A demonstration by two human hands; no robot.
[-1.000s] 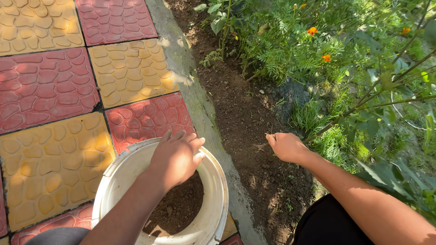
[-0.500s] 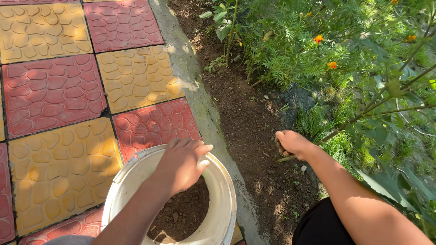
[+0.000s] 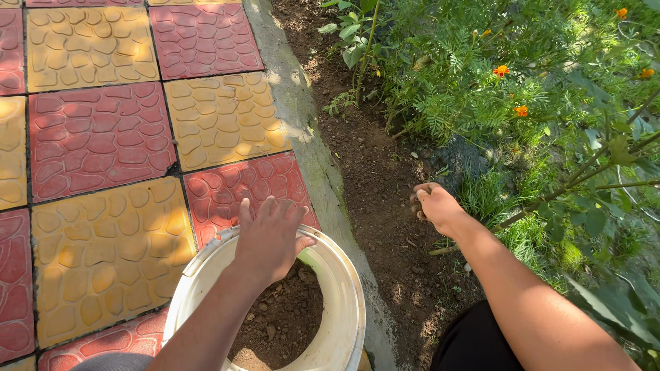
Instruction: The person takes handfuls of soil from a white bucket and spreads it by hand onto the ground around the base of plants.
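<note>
A white plastic bucket (image 3: 344, 302) stands on the paving at the bottom, partly filled with brown soil (image 3: 278, 326). My left hand (image 3: 269, 237) hovers flat over its far rim, fingers spread, holding nothing. My right hand (image 3: 434, 205) reaches over the bare earth strip (image 3: 375, 185) of the flower bed, its fingers curled shut, with dirt on them; I cannot tell what is inside. Green plants with orange flowers (image 3: 500, 71) grow just right of that hand.
Red and yellow patterned paving tiles (image 3: 103, 137) cover the left side. A grey concrete kerb (image 3: 302, 130) runs between the tiles and the bed. Dense foliage (image 3: 550, 124) fills the right side. My dark-clothed knee (image 3: 474, 340) is at the bottom.
The view tilted down slightly. My left hand lifted and spread over the bucket's far rim. My right hand moved a little toward the plants, fingers still curled.
</note>
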